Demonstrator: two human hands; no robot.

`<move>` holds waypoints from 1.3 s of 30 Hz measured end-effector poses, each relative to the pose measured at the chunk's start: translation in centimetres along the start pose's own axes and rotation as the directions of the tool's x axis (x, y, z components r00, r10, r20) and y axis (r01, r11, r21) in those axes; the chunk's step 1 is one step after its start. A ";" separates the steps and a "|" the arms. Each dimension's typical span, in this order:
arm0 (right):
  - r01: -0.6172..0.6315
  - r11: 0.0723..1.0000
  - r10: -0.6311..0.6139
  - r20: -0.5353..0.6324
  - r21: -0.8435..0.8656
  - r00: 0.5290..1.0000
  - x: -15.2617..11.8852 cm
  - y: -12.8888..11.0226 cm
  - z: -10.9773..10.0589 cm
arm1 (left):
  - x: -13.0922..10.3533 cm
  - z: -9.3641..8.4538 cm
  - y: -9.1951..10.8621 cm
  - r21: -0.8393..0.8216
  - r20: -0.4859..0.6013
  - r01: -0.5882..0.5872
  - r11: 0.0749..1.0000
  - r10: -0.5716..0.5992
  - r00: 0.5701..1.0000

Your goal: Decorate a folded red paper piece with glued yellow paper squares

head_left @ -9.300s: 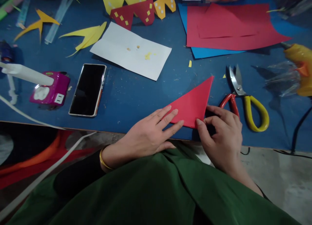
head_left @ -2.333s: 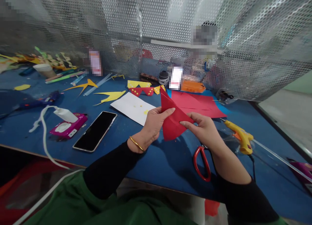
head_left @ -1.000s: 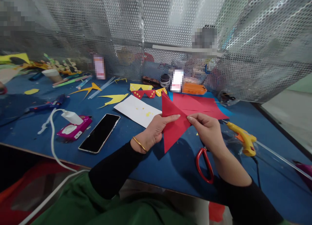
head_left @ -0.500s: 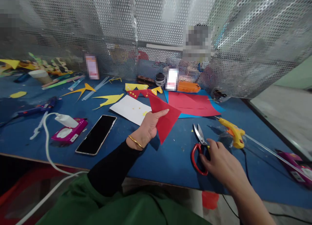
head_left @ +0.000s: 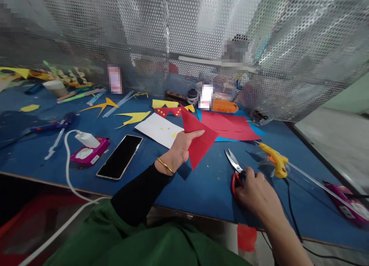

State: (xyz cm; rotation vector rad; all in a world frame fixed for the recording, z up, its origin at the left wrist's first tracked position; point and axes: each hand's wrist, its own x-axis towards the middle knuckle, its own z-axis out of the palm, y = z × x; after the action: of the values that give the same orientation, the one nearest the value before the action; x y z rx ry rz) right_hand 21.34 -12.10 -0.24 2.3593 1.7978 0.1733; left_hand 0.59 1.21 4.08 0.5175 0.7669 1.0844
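Observation:
A folded red paper piece (head_left: 198, 145) with pointed corners is pinched in my left hand (head_left: 182, 146), the thumb lying across its front. My right hand (head_left: 255, 189) is closed round the red handles of the scissors (head_left: 234, 163), whose blades point up and away over the blue table. Behind the held piece lies a white sheet (head_left: 158, 128) with small yellow bits on it. Further back, a red sheet (head_left: 230, 124) rests on a blue sheet (head_left: 259, 130). Red and yellow zigzag strips (head_left: 165, 103) lie behind the white sheet.
A black phone (head_left: 120, 157) and a magenta power socket (head_left: 90, 150) with a white cable are at the left. To the right lies a yellow glue gun (head_left: 275, 158) with a clear stick. Perforated metal sheeting (head_left: 138, 35) stands behind the blue table (head_left: 178, 195).
My right hand has closed further round the scissors' handles, and the blades have turned to the left and come nearer together. My left hand still holds the red paper; the view has shifted slightly.

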 end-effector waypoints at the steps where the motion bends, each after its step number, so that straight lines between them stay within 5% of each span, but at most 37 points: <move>1: -0.017 1.000 0.018 -0.009 0.018 1.000 -0.1 0.1 0.2 | -0.1 0.1 0.1 0.003 0.005 0.004 1.000 -0.004 1.000; 8: -0.072 0.980 0.044 0.150 0.185 0.988 0.0 2.5 1.0 | -0.5 0.5 0.5 0.040 0.035 0.021 0.999 -0.023 0.999; 12: -0.051 0.922 0.025 0.073 0.384 0.997 0.4 4.4 1.6 | 0.0 0.1 0.8 0.040 0.039 0.027 0.999 -0.029 0.999; 14: 0.020 0.781 0.010 -0.045 0.624 0.999 0.6 4.5 1.5 | 0.1 -0.3 0.9 0.063 0.029 0.033 0.997 -0.035 0.999; 18: 0.186 0.250 -0.038 -0.182 0.950 0.982 1.7 2.5 -0.7 | 0.3 -1.0 1.1 0.117 0.023 0.014 0.993 -0.016 1.000; 20: 0.213 0.111 -0.088 -0.204 0.971 0.975 3.1 0.9 -2.4 | 0.5 -1.3 1.1 0.122 0.023 -0.003 0.993 0.000 1.000; 23: 0.257 0.021 -0.138 -0.251 0.966 0.958 5.9 -1.0 -4.4 | 0.7 -1.7 1.3 0.132 0.015 -0.009 0.991 0.007 1.000; 26: 0.278 0.014 -0.233 -0.267 0.960 0.935 8.1 -1.9 -4.5 | 1.0 -2.1 1.7 0.139 -0.017 -0.010 0.990 0.012 1.000; 30: 0.271 0.151 -0.350 -0.205 0.951 0.914 8.8 -1.6 -2.7 | 1.2 -2.4 2.4 0.102 -0.032 -0.002 0.995 0.006 0.999; 34: 0.260 0.299 -0.366 -0.142 0.918 0.920 8.5 -0.6 -1.8 | 1.2 -2.4 2.8 0.092 -0.056 0.027 0.995 -0.022 0.998; 39: 0.298 0.345 -0.360 -0.168 0.890 0.918 8.3 0.3 -2.8 | 1.1 -2.5 2.9 0.144 -0.028 -0.030 0.989 0.034 0.999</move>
State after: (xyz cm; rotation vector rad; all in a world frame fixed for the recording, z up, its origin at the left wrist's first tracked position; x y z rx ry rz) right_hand 23.24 -4.01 2.47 2.3110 2.7418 -1.2697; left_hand -2.74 3.36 4.24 0.6384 0.8702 1.0734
